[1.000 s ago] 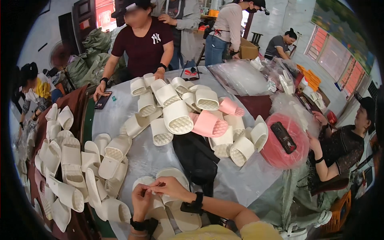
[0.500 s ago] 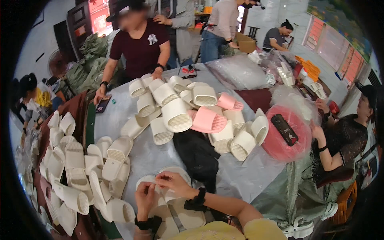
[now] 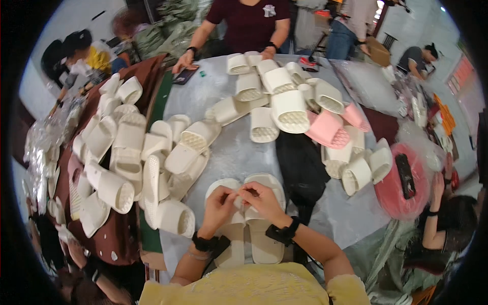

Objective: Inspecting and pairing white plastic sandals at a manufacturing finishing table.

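Both hands narrowly pinched over cream slippers, contents unclear, white lettering on a maroon shirt

Black cloth, pink bundle — and a phone.

White interlocked letters stand on the chest of a dark maroon shirt.

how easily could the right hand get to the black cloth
Probably yes, easily: the right hand is near the black cloth, with nothing tall between them, just the edge of a low slipper.
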### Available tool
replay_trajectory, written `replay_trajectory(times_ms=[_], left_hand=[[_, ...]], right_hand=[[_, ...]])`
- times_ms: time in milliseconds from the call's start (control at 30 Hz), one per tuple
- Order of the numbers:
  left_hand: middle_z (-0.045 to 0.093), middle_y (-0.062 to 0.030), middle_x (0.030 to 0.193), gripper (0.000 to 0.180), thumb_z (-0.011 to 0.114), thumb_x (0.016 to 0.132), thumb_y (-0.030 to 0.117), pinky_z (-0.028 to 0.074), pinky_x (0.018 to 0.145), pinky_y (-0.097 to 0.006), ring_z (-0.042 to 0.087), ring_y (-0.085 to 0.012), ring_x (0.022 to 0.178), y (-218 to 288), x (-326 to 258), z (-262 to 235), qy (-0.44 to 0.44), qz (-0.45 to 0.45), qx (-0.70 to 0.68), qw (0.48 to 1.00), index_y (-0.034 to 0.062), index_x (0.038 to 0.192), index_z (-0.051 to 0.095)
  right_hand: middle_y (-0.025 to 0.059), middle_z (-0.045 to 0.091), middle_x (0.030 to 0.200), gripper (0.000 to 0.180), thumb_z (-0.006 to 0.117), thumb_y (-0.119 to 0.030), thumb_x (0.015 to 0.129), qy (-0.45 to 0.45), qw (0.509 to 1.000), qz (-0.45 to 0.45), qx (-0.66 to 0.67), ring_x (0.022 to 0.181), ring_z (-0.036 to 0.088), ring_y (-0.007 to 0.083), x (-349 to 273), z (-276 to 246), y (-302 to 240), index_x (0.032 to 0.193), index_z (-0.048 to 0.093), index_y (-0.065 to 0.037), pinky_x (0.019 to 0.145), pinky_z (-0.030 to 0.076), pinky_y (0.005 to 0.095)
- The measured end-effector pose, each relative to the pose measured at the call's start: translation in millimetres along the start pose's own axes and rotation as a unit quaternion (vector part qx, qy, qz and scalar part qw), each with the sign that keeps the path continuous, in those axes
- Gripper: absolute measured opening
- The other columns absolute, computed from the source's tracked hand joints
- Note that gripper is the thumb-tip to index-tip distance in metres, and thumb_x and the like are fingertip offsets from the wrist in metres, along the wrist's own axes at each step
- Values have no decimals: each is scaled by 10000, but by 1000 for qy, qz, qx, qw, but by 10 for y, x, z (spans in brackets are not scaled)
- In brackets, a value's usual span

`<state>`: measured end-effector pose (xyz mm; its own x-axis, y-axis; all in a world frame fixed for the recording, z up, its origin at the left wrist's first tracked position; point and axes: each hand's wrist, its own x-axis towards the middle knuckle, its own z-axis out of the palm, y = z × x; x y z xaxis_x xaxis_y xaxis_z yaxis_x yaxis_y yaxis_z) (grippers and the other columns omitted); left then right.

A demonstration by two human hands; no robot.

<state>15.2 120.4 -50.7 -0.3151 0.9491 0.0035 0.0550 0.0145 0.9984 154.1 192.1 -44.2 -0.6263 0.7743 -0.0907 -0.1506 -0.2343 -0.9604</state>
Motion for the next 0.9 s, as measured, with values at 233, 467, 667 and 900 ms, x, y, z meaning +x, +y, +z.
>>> replay_trajectory(times_ms=[233,467,667,900], left_hand=[[515,-2,754,69,523,824,57,394,619,-215,465,-76,682,95,-60,-66,44,32,96,994,7,872,530],[505,-146,1097,395,544,740,-50,384,839,-348,464,-279,1031,270,-331,-267,199,174,336,904,13,1126,488],[537,-217,1032,458,572,811,192,437,747,-322,549,-272,889,368,-632,-423,-27,3,433,901,-71,1155,424],[544,-171,1075,369,529,859,196,425,770,-316,535,-225,909,305,-744,-466,103,18,205,973,-38,1140,482]], right_hand=[[61,520,906,222,567,-110,820,0,990,-68,-122,736,533,109,43,47,81,1006,502,-9,640,443,225],[266,171,1310,807,702,-186,650,-44,843,-161,-511,1162,292,411,-411,-82,-315,1297,240,-47,936,299,490],[230,308,1218,851,731,-265,570,-121,784,-156,-589,1130,301,379,-426,-112,-137,1266,316,-6,904,234,468],[216,331,1186,867,707,-273,566,-17,785,-344,-514,1130,297,372,-623,47,-820,1297,282,-78,914,225,462]])
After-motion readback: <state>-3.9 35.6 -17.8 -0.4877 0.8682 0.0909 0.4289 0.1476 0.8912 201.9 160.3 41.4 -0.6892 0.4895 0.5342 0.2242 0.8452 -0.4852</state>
